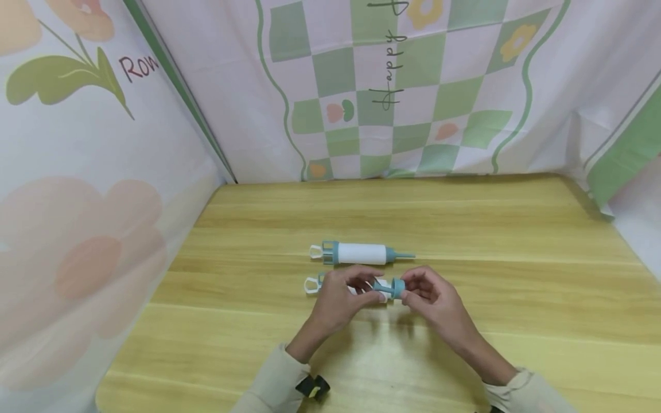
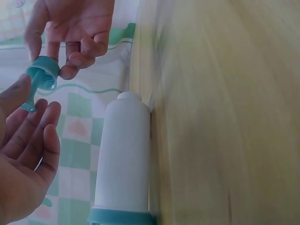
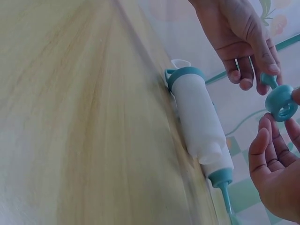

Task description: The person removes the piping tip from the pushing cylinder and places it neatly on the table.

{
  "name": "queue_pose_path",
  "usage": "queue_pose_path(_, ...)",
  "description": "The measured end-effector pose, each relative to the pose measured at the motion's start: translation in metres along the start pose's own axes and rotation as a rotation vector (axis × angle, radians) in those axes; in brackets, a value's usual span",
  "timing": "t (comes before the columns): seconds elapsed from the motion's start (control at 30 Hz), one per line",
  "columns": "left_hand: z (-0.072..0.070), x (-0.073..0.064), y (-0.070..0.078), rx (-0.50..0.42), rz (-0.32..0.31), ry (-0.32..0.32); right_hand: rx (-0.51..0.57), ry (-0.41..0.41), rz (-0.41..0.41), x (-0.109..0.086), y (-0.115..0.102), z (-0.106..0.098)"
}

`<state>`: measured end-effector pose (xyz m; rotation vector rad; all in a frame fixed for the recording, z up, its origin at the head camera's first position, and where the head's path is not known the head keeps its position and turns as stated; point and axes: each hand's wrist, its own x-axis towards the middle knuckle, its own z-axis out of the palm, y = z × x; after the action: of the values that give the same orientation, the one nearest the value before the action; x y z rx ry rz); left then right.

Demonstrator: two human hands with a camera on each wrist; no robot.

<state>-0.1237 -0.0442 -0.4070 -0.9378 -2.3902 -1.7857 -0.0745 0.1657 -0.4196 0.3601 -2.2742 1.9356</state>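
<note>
Cap (image 1: 398, 288) of teal plastic is held between both hands, just above the bench (image 1: 248, 223) and close to the end of an uncapped bottle (image 2: 123, 159); its narrow stem (image 2: 33, 95) is pinched between thumb and fingers of the left hand (image 1: 338, 298), while its wide collar is gripped by the fingertips of the right hand (image 1: 439, 301); the part is presumably taken from opposite ends because it is small, so that it can be steadied on one side and turned or tilted from the other; the uncapped bottle, white with a bare neck (image 2: 129, 95), is laid on its side and partly hidden by the left hand in the head view, perhaps so that both hands are left free; beyond it a capped bottle (image 1: 361, 253) is laid roughly parallel, its teal spout (image 1: 405, 256) pointed to the right, seemingly set aside within reach; no brand or label can be read on either bottle; on the checked cloth (image 1: 418, 94) "Happy" is printed sideways, with a further letter cut by the top edge; on the side cloth (image 1: 77, 155) "Row" or "Rom" is shown, its last letter being unclear at the fold.
</note>
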Motion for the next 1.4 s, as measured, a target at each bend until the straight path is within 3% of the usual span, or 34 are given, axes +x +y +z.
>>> queue_pose_path(0.23,-0.001,0.0,0.004,-0.007,-0.033,0.018,0.0,0.006,0.005,-0.002,-0.001,-0.004)
queue_pose_path(0.5,0.003,0.002,0.007,0.057,-0.055,0.008,-0.022,0.007,0.026,-0.007,0.0,-0.011)
queue_pose_path(0.9,0.008,0.01,0.008,0.165,-0.012,0.025,-0.086,0.023,0.022,-0.012,0.003,-0.03)
queue_pose_path(1.13,0.012,0.015,0.006,0.261,-0.032,-0.02,-0.197,0.045,0.028,-0.016,0.006,-0.048)
queue_pose_path(1.4,0.02,0.022,0.007,0.264,-0.083,-0.079,-0.251,0.027,0.084,-0.022,0.01,-0.064)
